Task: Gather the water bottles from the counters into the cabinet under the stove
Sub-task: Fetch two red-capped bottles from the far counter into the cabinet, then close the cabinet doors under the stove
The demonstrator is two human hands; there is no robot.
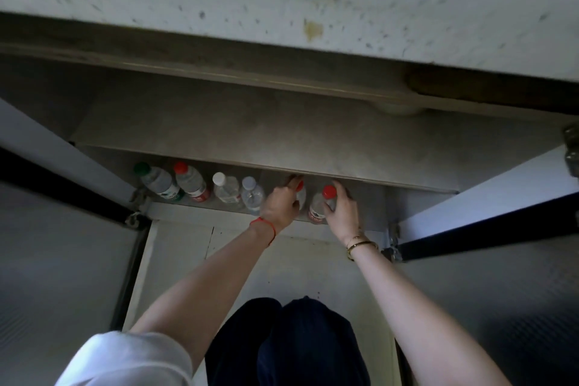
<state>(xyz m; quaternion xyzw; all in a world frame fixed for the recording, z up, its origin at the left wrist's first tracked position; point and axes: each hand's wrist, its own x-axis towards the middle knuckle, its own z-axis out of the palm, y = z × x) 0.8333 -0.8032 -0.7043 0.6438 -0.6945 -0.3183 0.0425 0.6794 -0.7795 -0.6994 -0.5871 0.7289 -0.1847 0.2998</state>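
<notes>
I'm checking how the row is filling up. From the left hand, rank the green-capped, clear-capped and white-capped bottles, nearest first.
From the left hand:
1. Clear-capped bottle, right beside the hand.
2. White-capped bottle, one place further left.
3. Green-capped bottle, at the row's far left end.

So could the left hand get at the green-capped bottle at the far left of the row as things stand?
Probably yes, but not right away. The left hand is closed around a red-capped bottle further right. The green-capped bottle stands at the cabinet's open front with the doors swung wide and nothing before it, so the way looks free once that hand lets go.
</notes>
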